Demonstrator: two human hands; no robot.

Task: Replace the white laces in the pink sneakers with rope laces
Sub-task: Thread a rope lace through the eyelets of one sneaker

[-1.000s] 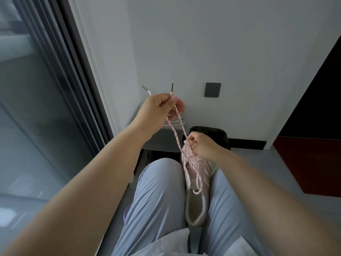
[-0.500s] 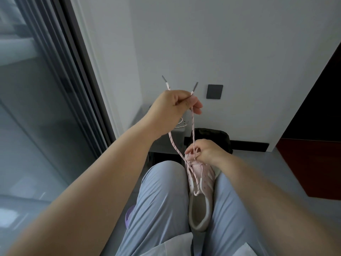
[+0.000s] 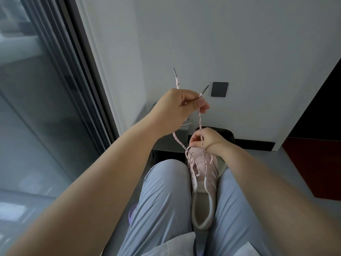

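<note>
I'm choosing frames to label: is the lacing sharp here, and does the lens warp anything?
Head view: the rope lace and pink sneaker are sharp under soft, glare-free light; the wide-angle lens slants the window frame and enlarges the near left forearm.

The sneaker (image 3: 203, 182) sits between the knees, right hand (image 3: 206, 139) at its toe, left hand (image 3: 177, 109) above

The toe of the pink sneaker (image 3: 203, 182) is hidden beyond the right hand (image 3: 208, 139), and the rope lace (image 3: 200, 122) is partly concealed within the grip of the left hand (image 3: 175, 109).
</note>
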